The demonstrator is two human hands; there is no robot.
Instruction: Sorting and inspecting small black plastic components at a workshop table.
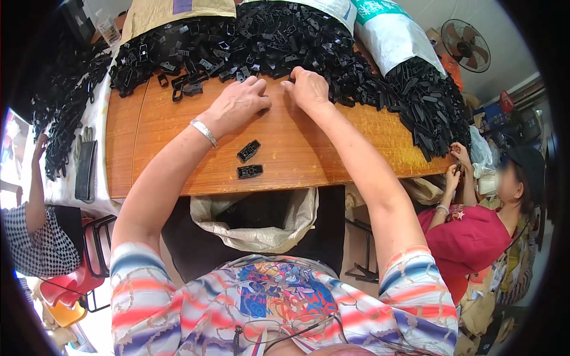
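Both my hands are at the near edge of a large heap of black plastic parts point(285, 41) on the wooden table point(190, 136). My left hand point(237, 105), with a silver bracelet on the wrist, is closed with its fingers curled under; whatever they may hold is hidden. To its right my right hand point(310, 90) has thumb and forefinger bent together against the heap's edge. Something dark shows between them, too small to name. Closer to me lie two black plastic pieces, an upper one point(249, 151) tilted and a lower one point(250, 171) nearly level.
Sacks spill parts at the back: a brown one point(178, 13) and a white-green one point(395, 38). An open white sack point(255, 237) hangs below the table's front edge. A co-worker in red point(469, 237) handles parts at right; another person's arm point(37, 190) reaches in at left.
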